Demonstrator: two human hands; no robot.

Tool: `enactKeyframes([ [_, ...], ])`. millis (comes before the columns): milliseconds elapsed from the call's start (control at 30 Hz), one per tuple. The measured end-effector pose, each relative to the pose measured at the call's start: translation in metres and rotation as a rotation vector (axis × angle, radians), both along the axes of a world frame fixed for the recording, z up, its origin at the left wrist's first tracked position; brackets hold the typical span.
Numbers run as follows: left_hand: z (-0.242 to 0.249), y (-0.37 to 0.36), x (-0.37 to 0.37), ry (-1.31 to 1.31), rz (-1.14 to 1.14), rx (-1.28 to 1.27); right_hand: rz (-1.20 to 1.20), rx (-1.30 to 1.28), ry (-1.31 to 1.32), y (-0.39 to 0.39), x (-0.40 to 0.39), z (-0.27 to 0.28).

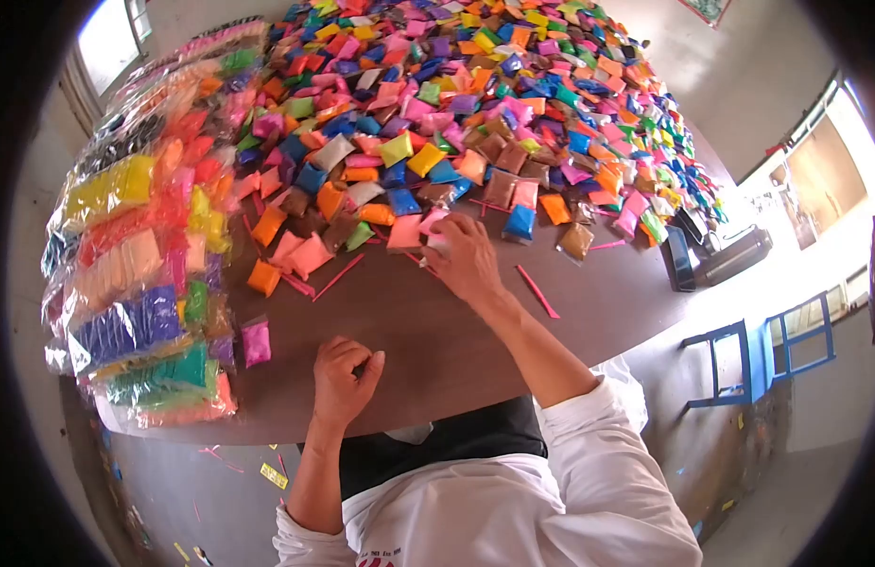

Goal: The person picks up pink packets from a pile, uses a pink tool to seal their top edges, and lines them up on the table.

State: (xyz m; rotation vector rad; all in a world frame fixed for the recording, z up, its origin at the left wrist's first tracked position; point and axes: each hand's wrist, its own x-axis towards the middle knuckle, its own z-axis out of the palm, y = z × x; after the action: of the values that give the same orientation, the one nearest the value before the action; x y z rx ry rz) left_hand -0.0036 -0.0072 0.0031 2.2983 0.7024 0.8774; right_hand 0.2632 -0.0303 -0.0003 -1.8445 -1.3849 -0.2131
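My right hand is at the near edge of a big heap of small coloured packets. Its fingers are closed on a pale pink packet, partly covered by the fingers. Just left of it lies another pink packet. Closer to my body, my left hand is curled into a loose fist above the table, with nothing showing in it. A magenta packet lies apart on the table to its left.
Clear bags of sorted packets are stacked along the left side of the brown table. Thin pink strips lie scattered on it. A black object stands at the right edge. Beyond is a blue chair. Scraps litter the floor.
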Motion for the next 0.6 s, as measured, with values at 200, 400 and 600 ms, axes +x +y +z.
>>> enactKeyframes([
  [200, -0.004, 0.001, -0.001, 0.024, 0.002, 0.014, -0.108, 0.141, 0.07, 0.012, -0.011, -0.008],
  [400, 0.0, -0.003, 0.002, -0.009, 0.011, -0.014, -0.239, 0.24, -0.038, 0.0, 0.039, -0.003],
  [600, -0.002, -0.002, 0.003, 0.015, 0.014, -0.003, -0.58, -0.002, -0.202, -0.035, 0.176, 0.018],
])
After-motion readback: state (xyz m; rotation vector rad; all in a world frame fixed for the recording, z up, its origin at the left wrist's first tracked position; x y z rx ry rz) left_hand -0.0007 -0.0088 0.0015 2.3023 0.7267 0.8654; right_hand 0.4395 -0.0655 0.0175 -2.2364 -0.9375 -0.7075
